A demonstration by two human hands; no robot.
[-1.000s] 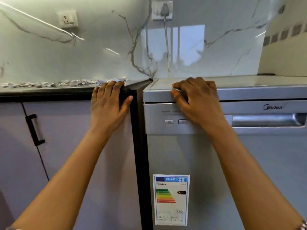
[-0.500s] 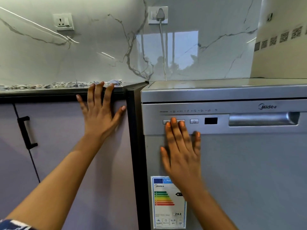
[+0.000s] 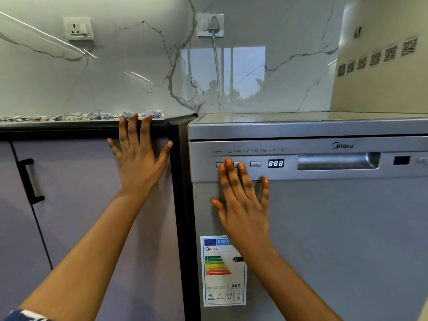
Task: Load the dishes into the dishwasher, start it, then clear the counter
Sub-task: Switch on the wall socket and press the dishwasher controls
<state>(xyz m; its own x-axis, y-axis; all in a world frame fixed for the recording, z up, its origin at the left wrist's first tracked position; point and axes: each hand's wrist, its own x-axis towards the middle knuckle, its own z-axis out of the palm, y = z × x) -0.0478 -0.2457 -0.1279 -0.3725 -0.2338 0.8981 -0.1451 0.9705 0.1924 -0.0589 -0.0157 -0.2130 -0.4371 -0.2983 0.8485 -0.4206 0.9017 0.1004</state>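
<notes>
A pale cabinet door [image 3: 81,216] with a black bar handle [image 3: 30,180] fills the left side, under a dark-edged counter [image 3: 58,128]. Torn paper scraps [image 3: 92,115] lie along the counter's back. Above them, a wall socket [image 3: 78,28] is set in the marble-look wall.

The left hand [image 3: 139,167] lies flat on the cabinet front, fingers spread and straight, gripping nothing. Its three longest fingertips reach up over the counter's edge.

Just right of the cabinet stands the dishwasher [image 3: 335,239], steel-grey, with its door closed so the inside is hidden. A plug [image 3: 213,24] sits in a second socket on the wall above it, its cord running down behind the machine.

The control strip reads "PROGRAM" [image 3: 217,151], followed by small symbols, with "ECO" legible among them. The right hand [image 3: 243,205] rests flat on the door, fingers straight and slightly fanned, holding nothing. Three of its fingertips lie over the two leftmost buttons [image 3: 238,163]; which one is pressed cannot be told.

Below the wrist is an energy label [image 3: 222,272] showing "ENER", "Midea", coloured bars, an "A" arrow and "262". Right of the fingers come a clock-symbol button [image 3: 255,164] and a lit display [image 3: 275,163] reading "8:88". Further right are the recessed door handle [image 3: 335,161] and the "Midea" logo [image 3: 342,145] above it.

A row of QR codes [image 3: 375,59] lines the far-right wall
</notes>
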